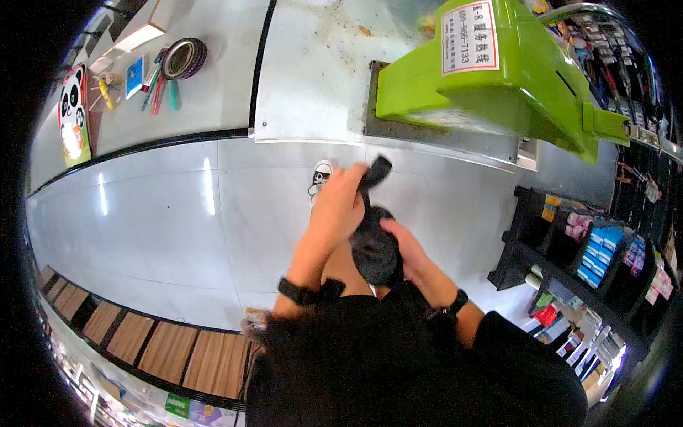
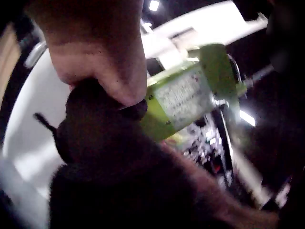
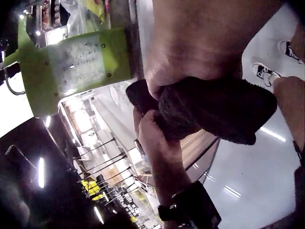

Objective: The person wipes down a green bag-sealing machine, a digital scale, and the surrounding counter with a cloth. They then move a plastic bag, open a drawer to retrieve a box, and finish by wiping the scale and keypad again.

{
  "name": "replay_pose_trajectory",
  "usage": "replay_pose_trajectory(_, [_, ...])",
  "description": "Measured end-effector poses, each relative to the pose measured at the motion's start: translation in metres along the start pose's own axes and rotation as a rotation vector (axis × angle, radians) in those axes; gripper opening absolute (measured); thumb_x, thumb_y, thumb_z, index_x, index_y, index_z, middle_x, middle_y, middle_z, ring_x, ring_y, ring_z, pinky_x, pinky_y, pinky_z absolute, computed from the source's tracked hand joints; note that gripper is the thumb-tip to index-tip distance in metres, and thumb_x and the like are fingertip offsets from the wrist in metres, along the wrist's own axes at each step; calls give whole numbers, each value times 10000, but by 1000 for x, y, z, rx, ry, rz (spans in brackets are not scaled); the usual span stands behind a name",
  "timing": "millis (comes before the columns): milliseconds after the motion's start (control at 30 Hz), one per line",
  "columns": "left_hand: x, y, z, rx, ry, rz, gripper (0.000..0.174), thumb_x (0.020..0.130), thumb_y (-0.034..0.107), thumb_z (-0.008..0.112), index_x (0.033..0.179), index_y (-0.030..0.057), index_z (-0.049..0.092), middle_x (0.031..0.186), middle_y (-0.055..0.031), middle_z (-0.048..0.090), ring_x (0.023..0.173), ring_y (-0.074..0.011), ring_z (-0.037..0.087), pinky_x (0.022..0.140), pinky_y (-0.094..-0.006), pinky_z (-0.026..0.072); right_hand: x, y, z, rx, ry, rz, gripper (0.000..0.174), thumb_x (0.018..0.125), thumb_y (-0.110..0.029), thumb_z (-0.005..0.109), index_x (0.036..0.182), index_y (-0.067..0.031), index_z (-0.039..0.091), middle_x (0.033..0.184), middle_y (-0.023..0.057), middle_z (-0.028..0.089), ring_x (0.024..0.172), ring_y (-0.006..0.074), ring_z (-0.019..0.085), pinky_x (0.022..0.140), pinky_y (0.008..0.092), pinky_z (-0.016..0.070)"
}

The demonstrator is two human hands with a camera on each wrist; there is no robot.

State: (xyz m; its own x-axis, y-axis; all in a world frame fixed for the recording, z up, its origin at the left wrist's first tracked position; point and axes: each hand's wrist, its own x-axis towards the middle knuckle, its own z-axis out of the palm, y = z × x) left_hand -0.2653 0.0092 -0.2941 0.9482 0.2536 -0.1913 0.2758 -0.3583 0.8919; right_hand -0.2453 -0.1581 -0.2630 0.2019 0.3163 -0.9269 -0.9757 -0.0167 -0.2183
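Observation:
A dark, soft fabric item (image 1: 376, 250) is held between both hands in front of the body. The left hand (image 1: 339, 201) grips its upper part, and a dark strip stands out past the fingers. At the item's right side, the right hand (image 1: 411, 250) holds it with the thumb on top. In the right wrist view the dark fabric (image 3: 219, 107) looks fuzzy and hangs from the right hand (image 3: 190, 62), with the left hand (image 3: 159, 143) gripping beside it. The left wrist view shows the dark fabric (image 2: 100, 129) blurred under a hand.
A green machine (image 1: 484, 78) stands on a white counter (image 1: 306, 78) ahead. At the left, a grey table (image 1: 220, 85) bears tape rolls (image 1: 185, 58), pens and a panda-printed pack (image 1: 73, 114). Shelves (image 1: 523, 228) with small packs are on the right; wooden-topped boxes (image 1: 167, 350) lie lower left.

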Motion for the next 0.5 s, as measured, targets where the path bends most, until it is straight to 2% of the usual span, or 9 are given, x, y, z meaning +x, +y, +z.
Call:
replay_pose_trajectory(33, [-12,0,3,4,6,0,468,712,-42,524,1171,-6,443,1030,-199,568,952,-361,562,830,-411,472,-5,6,-5,24,-75,-3,402,876,-311,563,1120,9,548,900,97,647,722,202,635,665,330,526])
replay_pose_trajectory(100, [-27,1,13,-944,370,-355,524,741,-10,494,1255,44,413,1125,-138,553,1026,-278,559,883,-363,462,-4,8,-10,47,-138,1,424,868,-298,572,1149,17,530,941,105,641,731,211,634,678,326,527])
replay_pose_trajectory(167, [-20,15,-8,-1266,412,-426,489,805,45,528,1275,67,399,1159,-77,531,1056,-207,529,887,-364,469,1,6,-10,-87,-102,-61,497,838,-256,596,1245,0,470,1027,118,613,742,224,630,686,317,530])
replay_pose_trajectory(200, [-11,15,-16,-1256,430,-366,417,871,115,530,1266,62,407,1152,-95,533,1051,-211,536,900,-365,466,4,1,-8,-87,-98,-57,497,838,-256,596,1245,0,470,1027,118,613,742,224,630,686,317,530])
replay_pose_trajectory(233, [3,28,-27,-1186,515,-378,333,909,160,536,1212,53,448,1090,-86,565,984,-196,572,842,-346,494,7,-5,-2,-83,-102,-140,511,844,-243,574,1285,-22,438,1033,128,604,737,229,627,670,317,530])
replay_pose_trajectory(300, [31,26,-41,-1103,588,-366,261,907,161,564,1131,47,493,993,-63,590,873,-165,595,750,-302,511,14,-19,12,-68,-94,-224,530,851,-230,553,1325,-44,406,1040,139,594,732,235,623,655,316,530])
replay_pose_trajectory(367, [55,30,-55,-983,547,-341,270,895,152,588,1122,36,497,968,-54,582,845,-134,571,725,-273,494,16,-32,27,206,-367,-256,538,869,-219,495,1374,-89,360,1036,151,588,722,228,619,633,312,525])
replay_pose_trajectory(433, [81,30,-66,-646,501,-213,275,874,123,614,1100,7,510,898,-47,577,761,-109,544,625,-236,469,19,-44,39,221,-332,-279,437,918,-274,438,1296,-54,435,979,134,602,701,211,612,601,300,516])
replay_pose_trajectory(500, [107,30,-70,-448,408,-52,284,848,107,628,1080,-8,510,840,-59,577,694,-135,546,609,-252,467,24,-49,51,592,-324,-225,415,941,-365,436,1182,-35,508,912,106,618,678,199,606,588,287,513])
